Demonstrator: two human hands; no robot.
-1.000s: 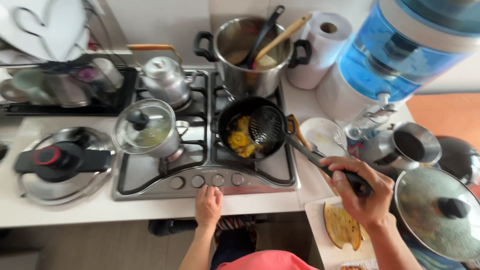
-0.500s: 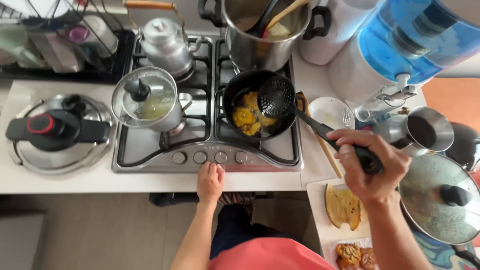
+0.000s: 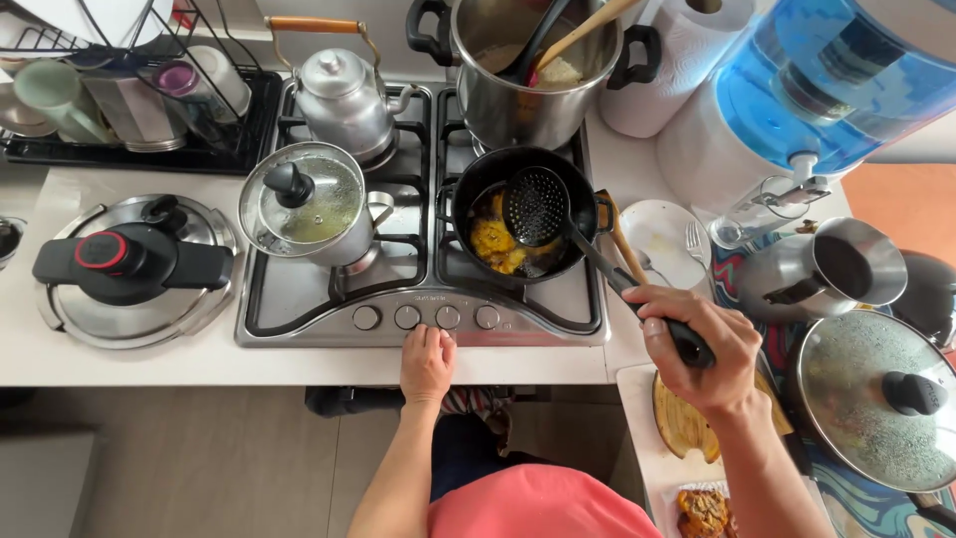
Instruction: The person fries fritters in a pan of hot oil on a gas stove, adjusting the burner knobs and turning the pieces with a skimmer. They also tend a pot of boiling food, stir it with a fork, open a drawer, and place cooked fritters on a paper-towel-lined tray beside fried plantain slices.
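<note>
Slotted black skimmer (image 3: pixel 536 206), round and perforated with a long matte handle, is hovering tilted over the small black frying pan (image 3: pixel 523 214) on the front right burner, where golden, lumpy fried pieces (image 3: pixel 495 242) are sitting in oil. Right hand (image 3: pixel 697 349) is gripping the handle's end with fingers curled tightly around it, beside the counter's right edge. Left hand (image 3: pixel 426 364) is lying at the brushed steel stove's (image 3: pixel 299 319) front edge, fingers narrow and together, touching a round metal knob (image 3: pixel 447 317).
</note>
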